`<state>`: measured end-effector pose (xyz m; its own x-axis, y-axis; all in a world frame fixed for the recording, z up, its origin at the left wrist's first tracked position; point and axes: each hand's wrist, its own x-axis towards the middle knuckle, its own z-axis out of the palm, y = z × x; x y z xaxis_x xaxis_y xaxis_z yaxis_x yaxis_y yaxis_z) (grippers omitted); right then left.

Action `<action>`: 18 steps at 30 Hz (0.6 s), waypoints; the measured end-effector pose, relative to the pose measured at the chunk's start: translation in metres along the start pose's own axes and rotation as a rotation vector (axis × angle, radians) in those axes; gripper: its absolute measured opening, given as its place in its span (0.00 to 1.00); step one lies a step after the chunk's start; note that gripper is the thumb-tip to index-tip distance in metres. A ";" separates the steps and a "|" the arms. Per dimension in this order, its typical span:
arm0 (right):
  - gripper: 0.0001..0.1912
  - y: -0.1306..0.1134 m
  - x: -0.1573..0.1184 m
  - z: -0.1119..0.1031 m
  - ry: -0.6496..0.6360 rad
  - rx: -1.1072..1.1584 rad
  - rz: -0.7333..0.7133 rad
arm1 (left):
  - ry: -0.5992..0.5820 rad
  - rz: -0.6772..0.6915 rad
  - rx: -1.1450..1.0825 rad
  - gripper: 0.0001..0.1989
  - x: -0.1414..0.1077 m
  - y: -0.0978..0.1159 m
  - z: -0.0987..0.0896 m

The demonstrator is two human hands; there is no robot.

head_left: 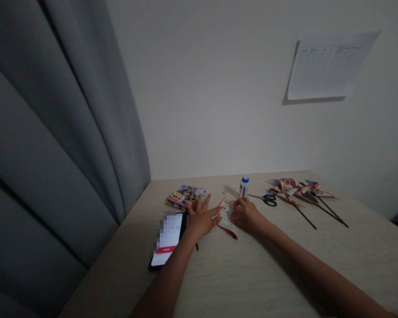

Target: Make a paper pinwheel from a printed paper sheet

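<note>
A piece of printed paper (226,221) with red edges, looking folded into a pointed shape, lies on the table between my hands. My left hand (200,220) is spread flat beside it, thumb and index finger reaching over its left side. At the paper's right edge my right hand (248,215) has its fingers curled together in a pinch, and the fingertips are partly hidden. A glue bottle (243,187) with a blue cap stands upright just behind my right hand. Black-handled scissors (269,200) lie to its right.
A phone (167,238) with its screen lit lies by my left forearm. Behind my left hand is a stack of colourful printed paper (185,195). Several paper pinwheels (292,190) on black sticks rest at the right. A grey curtain (69,132) hangs at left.
</note>
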<state>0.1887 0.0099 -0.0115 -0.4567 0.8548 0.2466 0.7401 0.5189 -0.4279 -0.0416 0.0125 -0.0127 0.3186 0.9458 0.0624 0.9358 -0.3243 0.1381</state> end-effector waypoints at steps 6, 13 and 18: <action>0.06 0.000 -0.008 -0.002 -0.016 0.027 -0.037 | -0.003 0.011 -0.007 0.24 -0.001 0.000 -0.002; 0.07 -0.003 -0.018 -0.005 -0.067 0.069 -0.065 | -0.014 0.007 -0.010 0.23 -0.001 0.000 -0.004; 0.06 -0.011 -0.026 -0.009 -0.086 0.091 -0.075 | -0.017 0.005 -0.006 0.23 -0.001 0.000 -0.003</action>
<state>0.1967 -0.0177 -0.0053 -0.5526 0.8073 0.2072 0.6562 0.5747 -0.4891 -0.0424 0.0118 -0.0094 0.3260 0.9443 0.0460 0.9332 -0.3292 0.1440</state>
